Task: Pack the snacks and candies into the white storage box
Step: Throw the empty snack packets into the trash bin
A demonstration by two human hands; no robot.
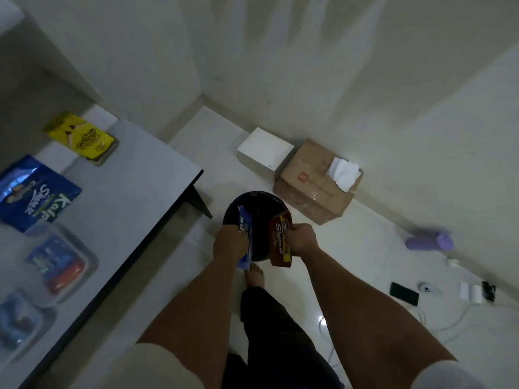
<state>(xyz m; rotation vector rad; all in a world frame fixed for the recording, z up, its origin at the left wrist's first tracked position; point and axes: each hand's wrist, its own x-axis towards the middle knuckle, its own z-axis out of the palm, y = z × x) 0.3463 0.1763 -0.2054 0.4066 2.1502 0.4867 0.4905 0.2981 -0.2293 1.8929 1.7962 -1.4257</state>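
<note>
Snack packets were held over the black bin (257, 203): our left hand (229, 242) gripped the blue packet (243, 242), our right hand (303, 239) gripped the red packet (278, 242).

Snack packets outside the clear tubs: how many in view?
4. A yellow packet and a large blue foil packet lie on the grey table; the left hand holds a small blue packet, the right hand a red packet. More may be hidden.

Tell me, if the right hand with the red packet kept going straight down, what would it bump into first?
Probably the black bin: the right hand holds the red packet over its rim, though depth is unclear.
</note>
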